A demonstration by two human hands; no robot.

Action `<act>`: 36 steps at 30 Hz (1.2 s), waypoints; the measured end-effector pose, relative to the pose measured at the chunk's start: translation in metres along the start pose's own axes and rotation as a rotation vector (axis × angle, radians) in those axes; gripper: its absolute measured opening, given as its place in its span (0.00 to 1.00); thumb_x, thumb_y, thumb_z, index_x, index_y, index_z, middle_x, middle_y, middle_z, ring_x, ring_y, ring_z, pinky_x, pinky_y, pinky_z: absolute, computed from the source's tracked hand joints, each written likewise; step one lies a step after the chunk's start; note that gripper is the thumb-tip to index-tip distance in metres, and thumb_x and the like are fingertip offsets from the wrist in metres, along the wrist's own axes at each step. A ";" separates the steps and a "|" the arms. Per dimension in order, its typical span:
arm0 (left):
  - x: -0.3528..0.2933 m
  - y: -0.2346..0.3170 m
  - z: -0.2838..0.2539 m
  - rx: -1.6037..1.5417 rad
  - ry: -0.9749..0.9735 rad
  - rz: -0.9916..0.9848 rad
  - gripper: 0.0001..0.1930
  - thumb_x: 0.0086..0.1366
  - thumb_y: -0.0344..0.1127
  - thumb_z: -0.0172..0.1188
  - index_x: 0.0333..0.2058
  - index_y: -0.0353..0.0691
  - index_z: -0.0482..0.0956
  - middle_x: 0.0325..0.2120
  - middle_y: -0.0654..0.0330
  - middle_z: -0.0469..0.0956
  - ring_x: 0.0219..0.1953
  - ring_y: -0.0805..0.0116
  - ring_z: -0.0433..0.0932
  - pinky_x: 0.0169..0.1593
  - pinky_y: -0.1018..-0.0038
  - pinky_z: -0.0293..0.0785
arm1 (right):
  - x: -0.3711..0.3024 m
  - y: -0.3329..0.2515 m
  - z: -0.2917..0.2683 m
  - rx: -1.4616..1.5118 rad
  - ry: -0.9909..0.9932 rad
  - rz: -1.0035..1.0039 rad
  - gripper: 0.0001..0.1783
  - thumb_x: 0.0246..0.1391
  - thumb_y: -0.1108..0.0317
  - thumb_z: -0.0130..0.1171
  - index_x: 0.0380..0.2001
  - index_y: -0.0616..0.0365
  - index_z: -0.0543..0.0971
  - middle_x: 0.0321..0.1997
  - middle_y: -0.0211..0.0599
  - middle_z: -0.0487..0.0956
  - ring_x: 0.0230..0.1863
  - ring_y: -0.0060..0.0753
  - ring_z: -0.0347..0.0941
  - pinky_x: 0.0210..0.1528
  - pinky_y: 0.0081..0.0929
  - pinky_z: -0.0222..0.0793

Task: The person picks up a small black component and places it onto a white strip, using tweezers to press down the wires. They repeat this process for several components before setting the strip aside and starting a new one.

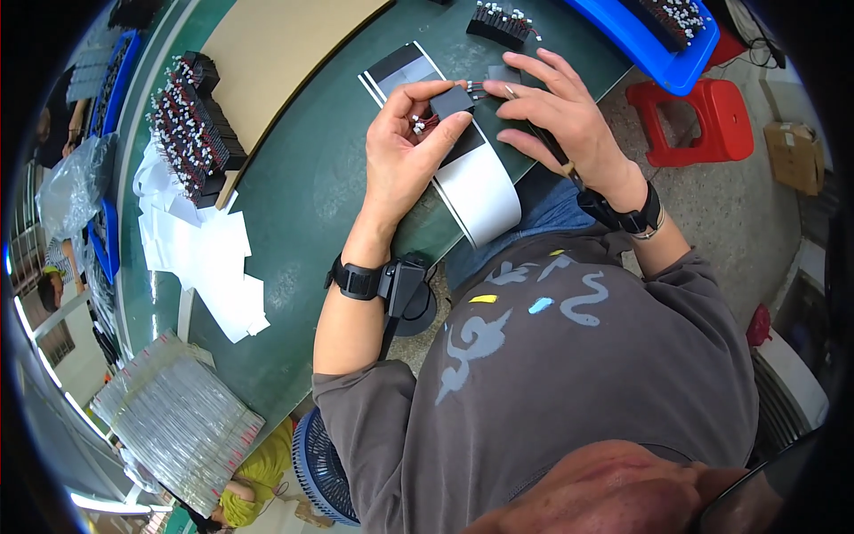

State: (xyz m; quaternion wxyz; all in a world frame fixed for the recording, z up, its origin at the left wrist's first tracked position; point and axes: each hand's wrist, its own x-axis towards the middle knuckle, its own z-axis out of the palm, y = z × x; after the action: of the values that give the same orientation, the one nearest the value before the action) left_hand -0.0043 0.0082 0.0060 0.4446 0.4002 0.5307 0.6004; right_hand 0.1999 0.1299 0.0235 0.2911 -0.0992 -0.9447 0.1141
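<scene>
Small pack [452,104] in the left hand [400,147], hand tool [551,145] in the right hand [578,125]; both above the bench [311,191]. Sheet strip [480,196] below, at the near edge. Beyond the hands, a pack row [498,27]; farther right, a tray [672,73] containing packs. Left: board [285,36], pack cluster [200,129] along its left side, papers [209,258] nearer. Right, on the floor: stool [725,125], then carton [792,158].
</scene>
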 end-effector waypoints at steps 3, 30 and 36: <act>0.002 0.002 0.002 -0.015 -0.004 0.010 0.19 0.64 0.24 0.68 0.53 0.33 0.76 0.41 0.67 0.81 0.35 0.85 0.70 0.38 0.87 0.68 | -0.008 0.002 -0.005 0.106 0.159 -0.047 0.12 0.58 0.63 0.67 0.39 0.59 0.80 0.53 0.47 0.83 0.61 0.47 0.76 0.68 0.52 0.64; 0.002 -0.003 0.003 0.062 0.019 0.060 0.18 0.64 0.25 0.67 0.52 0.33 0.76 0.43 0.63 0.81 0.41 0.82 0.76 0.44 0.84 0.75 | 0.003 -0.029 0.025 0.595 -0.019 0.650 0.10 0.60 0.67 0.68 0.29 0.59 0.79 0.23 0.23 0.77 0.27 0.11 0.69 0.28 0.16 0.61; 0.001 -0.002 0.002 0.090 0.039 0.051 0.18 0.64 0.26 0.67 0.52 0.33 0.76 0.42 0.62 0.81 0.41 0.81 0.77 0.44 0.84 0.75 | 0.006 -0.029 0.034 0.471 0.013 0.573 0.11 0.60 0.66 0.68 0.28 0.59 0.78 0.23 0.25 0.77 0.26 0.11 0.70 0.28 0.17 0.62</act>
State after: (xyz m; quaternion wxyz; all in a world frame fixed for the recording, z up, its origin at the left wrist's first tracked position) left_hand -0.0026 0.0103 0.0038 0.4000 0.4214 0.5554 0.5949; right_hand 0.1720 0.0981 0.0067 0.2681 -0.2906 -0.8247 0.4045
